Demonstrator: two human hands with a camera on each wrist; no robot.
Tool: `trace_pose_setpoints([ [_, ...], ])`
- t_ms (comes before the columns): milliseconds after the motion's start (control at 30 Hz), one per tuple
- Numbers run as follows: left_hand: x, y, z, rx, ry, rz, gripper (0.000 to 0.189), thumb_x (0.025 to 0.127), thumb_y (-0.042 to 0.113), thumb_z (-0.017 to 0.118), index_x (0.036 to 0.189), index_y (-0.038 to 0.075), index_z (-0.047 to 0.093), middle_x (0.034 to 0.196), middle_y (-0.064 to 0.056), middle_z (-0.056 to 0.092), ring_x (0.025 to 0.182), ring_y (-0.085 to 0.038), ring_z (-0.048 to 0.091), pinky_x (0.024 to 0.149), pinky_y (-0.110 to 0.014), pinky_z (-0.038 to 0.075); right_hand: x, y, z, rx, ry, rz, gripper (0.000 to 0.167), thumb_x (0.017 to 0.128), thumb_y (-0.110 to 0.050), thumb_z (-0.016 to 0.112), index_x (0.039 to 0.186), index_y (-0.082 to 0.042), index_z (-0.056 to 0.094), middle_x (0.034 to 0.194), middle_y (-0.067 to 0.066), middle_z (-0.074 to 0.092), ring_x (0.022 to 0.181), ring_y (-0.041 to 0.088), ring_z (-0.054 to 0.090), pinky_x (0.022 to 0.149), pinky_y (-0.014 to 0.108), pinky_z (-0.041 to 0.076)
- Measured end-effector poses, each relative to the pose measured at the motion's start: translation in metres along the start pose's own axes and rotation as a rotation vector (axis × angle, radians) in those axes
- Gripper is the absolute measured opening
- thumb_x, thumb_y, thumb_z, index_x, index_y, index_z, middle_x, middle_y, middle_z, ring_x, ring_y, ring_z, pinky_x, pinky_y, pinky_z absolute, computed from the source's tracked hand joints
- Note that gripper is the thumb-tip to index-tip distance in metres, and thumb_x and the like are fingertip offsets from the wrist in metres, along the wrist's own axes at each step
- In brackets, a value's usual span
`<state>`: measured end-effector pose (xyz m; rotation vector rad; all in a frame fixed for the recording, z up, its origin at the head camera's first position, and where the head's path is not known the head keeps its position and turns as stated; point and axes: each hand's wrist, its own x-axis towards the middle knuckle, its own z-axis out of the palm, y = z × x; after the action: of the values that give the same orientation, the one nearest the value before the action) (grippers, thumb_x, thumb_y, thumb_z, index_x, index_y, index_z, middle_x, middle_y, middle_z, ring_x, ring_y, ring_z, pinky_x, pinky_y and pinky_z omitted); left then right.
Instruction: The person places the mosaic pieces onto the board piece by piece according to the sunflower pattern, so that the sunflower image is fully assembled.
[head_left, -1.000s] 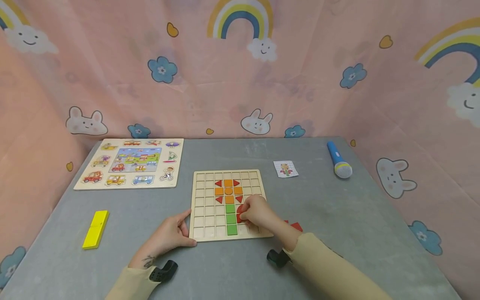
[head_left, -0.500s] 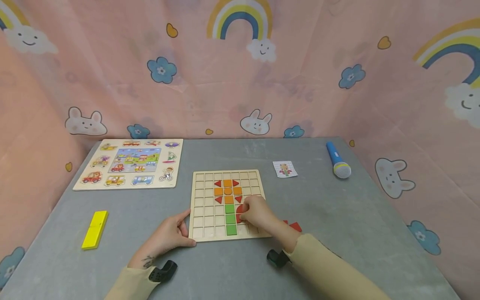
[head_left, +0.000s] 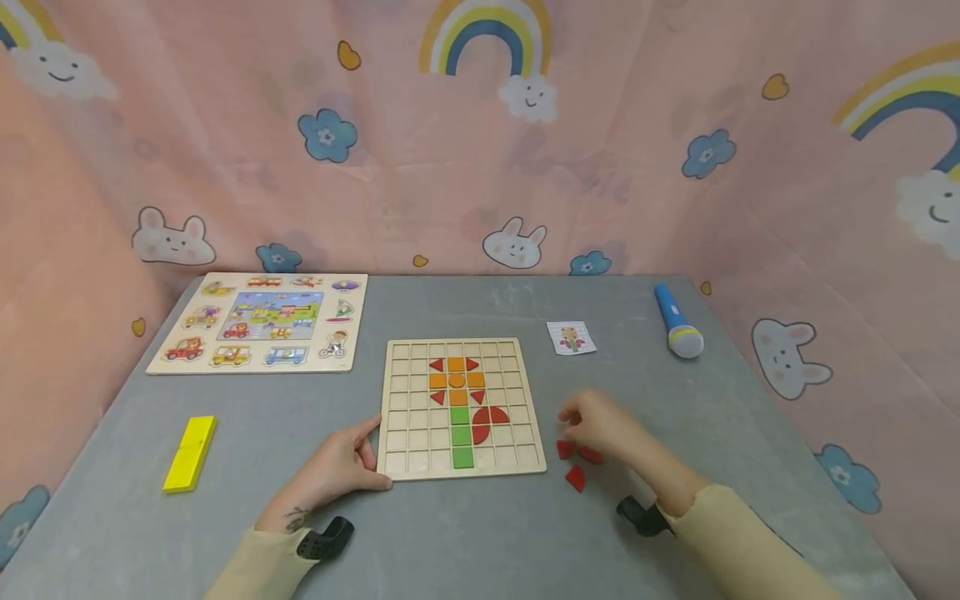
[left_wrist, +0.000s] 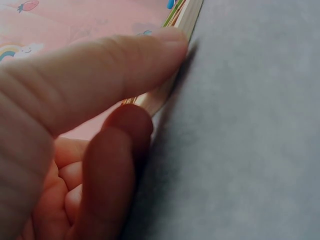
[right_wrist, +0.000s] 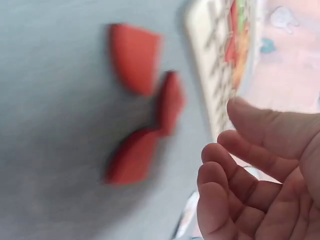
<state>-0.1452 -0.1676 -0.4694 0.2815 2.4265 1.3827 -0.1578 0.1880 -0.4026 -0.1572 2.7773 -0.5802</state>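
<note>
A square wooden grid board lies mid-table, set with orange, green and red shapes. My left hand holds its near left corner, the thumb against the board's edge in the left wrist view. Right of the green squares sit three red quarter-circle pieces. My right hand is over the table right of the board, fingers loosely bent and nothing between them. Below it lie three loose red quarter-circle pieces, one seen tilted in the right wrist view.
A vehicle puzzle board lies at the back left, with yellow blocks nearer me. Behind my right hand is a small picture card. A blue toy microphone lies at the back right. Patterned pink cloth hangs behind the table.
My right hand has left the red pieces on the board and moved right, over the loose ones. Three red pieces on the board now show fully. My left hand stays at the corner.
</note>
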Motion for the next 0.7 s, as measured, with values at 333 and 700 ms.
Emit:
trace_pose_setpoints([
  [333,0.0,0.001,0.0,0.017,0.013,-0.002,0.099,0.057,0.004,0.084,0.141,-0.004,0.032,0.064,-0.004,0.052,0.05,-0.011,0.044,0.045,-0.023,0.035,-0.007,0.016,0.024,-0.067,-0.007,-0.054,0.015,0.068,-0.009,0.078,0.074,-0.011,0.065,0.074,-0.001,0.053,0.072,0.015,0.047,0.066,0.031,0.042],
  [700,-0.001,0.003,0.0,-0.005,0.006,-0.005,0.1,0.057,0.004,0.085,0.141,-0.005,0.031,0.064,-0.004,0.052,0.051,-0.012,0.044,0.045,-0.023,0.034,0.013,-0.015,0.01,0.186,0.054,-0.076,0.031,0.083,-0.005,0.062,0.114,-0.005,0.06,0.077,0.008,0.054,0.065,0.016,0.046,0.056,0.029,0.038],
])
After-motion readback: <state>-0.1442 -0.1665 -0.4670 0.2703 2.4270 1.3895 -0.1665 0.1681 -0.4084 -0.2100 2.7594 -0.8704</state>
